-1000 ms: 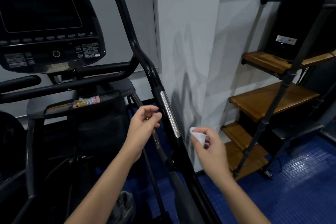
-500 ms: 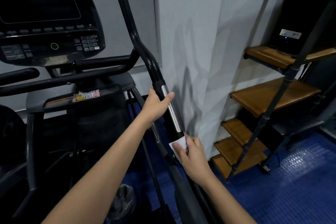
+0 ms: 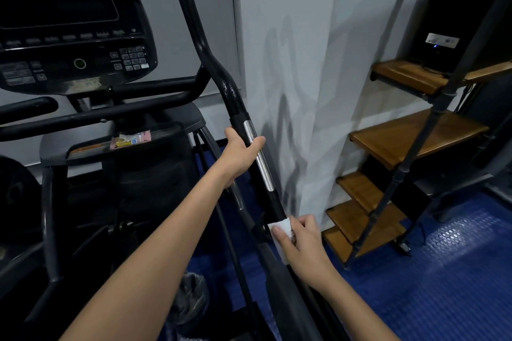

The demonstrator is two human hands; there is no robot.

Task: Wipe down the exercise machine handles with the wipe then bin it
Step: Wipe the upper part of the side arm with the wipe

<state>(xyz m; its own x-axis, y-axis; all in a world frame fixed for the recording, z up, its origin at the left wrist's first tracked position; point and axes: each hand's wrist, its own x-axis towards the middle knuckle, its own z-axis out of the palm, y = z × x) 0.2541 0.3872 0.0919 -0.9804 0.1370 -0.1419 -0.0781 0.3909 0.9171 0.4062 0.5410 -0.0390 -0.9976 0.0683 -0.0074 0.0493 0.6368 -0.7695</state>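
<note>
My left hand [image 3: 239, 153] gripped the black handle [image 3: 235, 104] of the exercise machine, fingers and thumb curled round it right at the chrome strip [image 3: 259, 159]. My right hand [image 3: 300, 243] pinched the white wipe [image 3: 282, 228] and pressed it against the same bar lower down, below the strip, near a black joint. The console [image 3: 69, 22] with its keypad sat upper left, dark screen. A small colourful packet [image 3: 131, 140] lay in the tray under it. A grey wall corner [image 3: 291, 77] stood just beside the handle on the right. Wooden shelves [image 3: 410, 135] on a black pipe frame stood further right on blue flooring [image 3: 443, 285]. A crumpled clear plastic bag [image 3: 191, 299] lay low, partly hidden behind my left forearm.
</note>
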